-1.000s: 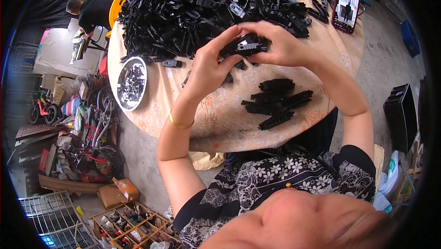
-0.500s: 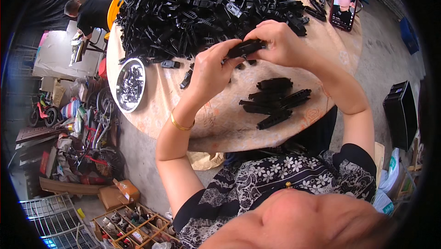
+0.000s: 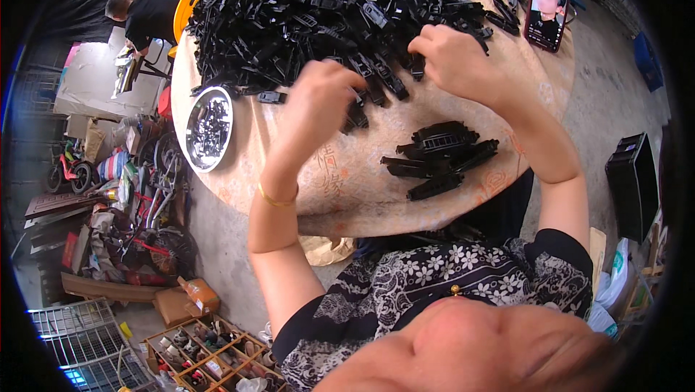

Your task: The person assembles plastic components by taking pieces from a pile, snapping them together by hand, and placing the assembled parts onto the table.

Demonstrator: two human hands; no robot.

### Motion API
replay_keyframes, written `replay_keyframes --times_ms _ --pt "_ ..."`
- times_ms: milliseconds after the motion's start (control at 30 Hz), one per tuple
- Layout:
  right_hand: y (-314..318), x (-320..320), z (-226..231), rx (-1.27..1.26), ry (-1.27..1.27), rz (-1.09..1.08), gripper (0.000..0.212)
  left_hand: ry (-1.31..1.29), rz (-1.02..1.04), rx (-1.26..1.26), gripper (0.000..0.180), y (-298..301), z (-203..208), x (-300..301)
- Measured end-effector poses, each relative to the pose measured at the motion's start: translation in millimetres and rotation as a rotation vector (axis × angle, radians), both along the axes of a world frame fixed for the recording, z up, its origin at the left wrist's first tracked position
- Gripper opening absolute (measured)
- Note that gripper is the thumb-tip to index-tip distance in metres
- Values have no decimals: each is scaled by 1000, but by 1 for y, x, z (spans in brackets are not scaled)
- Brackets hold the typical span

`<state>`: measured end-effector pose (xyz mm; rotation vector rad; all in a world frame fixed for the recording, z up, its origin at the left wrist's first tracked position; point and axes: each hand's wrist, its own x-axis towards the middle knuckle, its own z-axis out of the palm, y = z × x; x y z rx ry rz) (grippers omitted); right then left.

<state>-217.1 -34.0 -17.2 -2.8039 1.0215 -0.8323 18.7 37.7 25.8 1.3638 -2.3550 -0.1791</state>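
Observation:
A large heap of black plastic parts (image 3: 289, 23) covers the far side of the round table. My left hand (image 3: 318, 102) is over the heap's near edge, smeared by motion, its fingers bent. Loose black parts lie just beside its fingertips, and whether it holds one does not show. My right hand (image 3: 460, 66) is closed, its fingertips pinching a dark narrow black plastic part (image 3: 417, 68) at the heap's edge. Nearer to me, a small group of long black parts (image 3: 441, 157) lies on the patterned tablecloth (image 3: 318, 189), a ribbed one on top.
A white-rimmed round dish (image 3: 230, 131) of small dark and shiny pieces stands at the table's left. A phone (image 3: 546, 8) stands upright at the far right. A person (image 3: 148, 19) sits beyond the left edge. A black box (image 3: 631, 186) stands on the floor at right.
My hands have moved apart, from a black part held between them to the heap's near edge. The small group nearer me now has a ribbed part on top.

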Motion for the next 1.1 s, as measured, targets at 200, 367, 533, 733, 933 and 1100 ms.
replay_keyframes --times_ms 200,367,533,733,933,1100 --pt "-5 -23 19 141 499 -232 23 -85 -23 -103 29 -23 -19 24" --pt "-12 -22 17 111 447 -123 28 -144 7 28 39 -24 -14 20" --pt "-16 -12 25 584 -290 150 36 -92 -29 150 41 -21 -15 18" --pt "-12 4 14 861 -708 394 39 -111 6 123 41 -9 -15 12" --pt "-1 8 19 985 -729 414 32 0 80 175 30 1 -8 -1" --pt "19 20 20 725 -730 547 27 825 99 684 30 -12 -13 6"
